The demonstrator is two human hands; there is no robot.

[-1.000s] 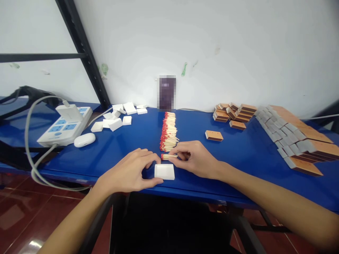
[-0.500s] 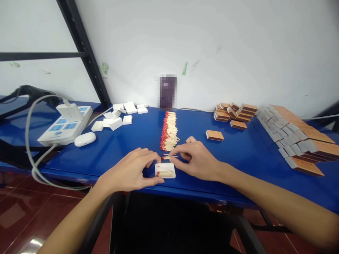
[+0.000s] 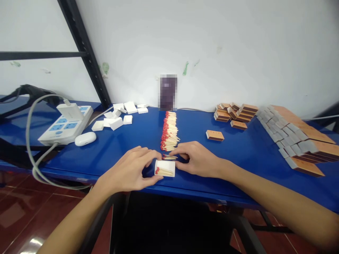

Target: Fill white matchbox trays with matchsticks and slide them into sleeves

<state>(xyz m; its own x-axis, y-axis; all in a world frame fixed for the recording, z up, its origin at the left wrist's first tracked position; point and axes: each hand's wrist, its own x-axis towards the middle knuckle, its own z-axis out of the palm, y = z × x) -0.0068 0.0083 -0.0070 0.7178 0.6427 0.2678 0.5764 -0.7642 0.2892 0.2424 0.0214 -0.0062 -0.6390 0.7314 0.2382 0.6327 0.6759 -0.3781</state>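
My left hand (image 3: 139, 167) grips a small white matchbox tray (image 3: 169, 163) at its left end, forefinger at the far corner and thumb at the near one. Inside, several red-headed matches (image 3: 164, 171) lie along the near wall. Just beyond the tray are a few loose matches (image 3: 169, 157). My right hand (image 3: 197, 158) is over their plain ends, forefinger touching or very close to them. Its thumb is apart from the forefinger, beside the tray's right edge, and nothing shows between them. Further back stretches a long row of matches (image 3: 170, 132), heads to the left.
White empty trays (image 3: 116, 123) lie at the back left, near a power strip (image 3: 66, 125) and a white case (image 3: 85, 139). On the right are a single matchbox cover (image 3: 215, 135), a heap of covers (image 3: 239, 113) and a large stack (image 3: 299, 139). A blurred dark object (image 3: 167, 92) leans against the wall.
The match that lay apart in the tray is now with the others along the near wall. The tray has shifted slightly away from me. My right thumb and forefinger have spread apart.
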